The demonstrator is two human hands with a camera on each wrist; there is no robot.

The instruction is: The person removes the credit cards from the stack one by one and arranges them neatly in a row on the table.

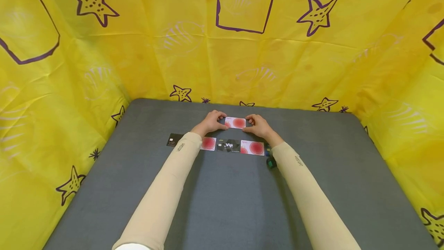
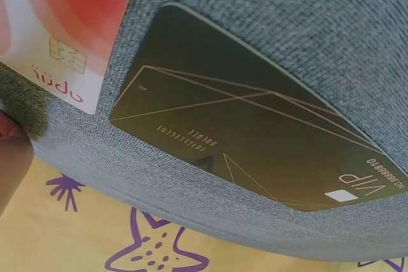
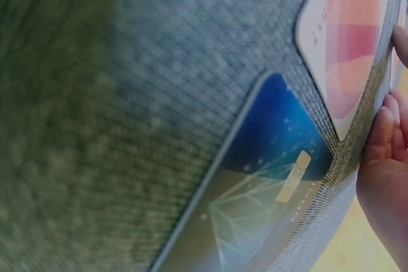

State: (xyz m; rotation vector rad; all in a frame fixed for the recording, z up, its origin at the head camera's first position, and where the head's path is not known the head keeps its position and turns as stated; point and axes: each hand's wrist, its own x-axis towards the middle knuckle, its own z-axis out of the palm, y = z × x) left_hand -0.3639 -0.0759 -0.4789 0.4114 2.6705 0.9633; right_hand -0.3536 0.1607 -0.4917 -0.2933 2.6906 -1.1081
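Note:
At the far part of the table, a white-and-red card [image 1: 236,122] lies between both hands in the head view. My left hand [image 1: 212,122] pinches its left end, thumb at the near corner and fingers at the far one. The right hand [image 1: 260,126] grips the right end in the same way. Below, a row of cards runs across: a black VIP card [image 1: 174,139], a white-and-red card [image 1: 209,143] partly behind the left sleeve, a dark Vip card [image 1: 229,146] and another white-and-red card [image 1: 252,147]. A blue-and-dark card [image 3: 268,176] ends the row, mostly hidden by the right sleeve in the head view.
A grey table [image 1: 229,203] carries the cards. Yellow cloth [image 1: 208,57] with purple starfish drawings hangs behind it and at both sides. By the right forearm shows a small dark object [image 1: 271,162] with a green patch.

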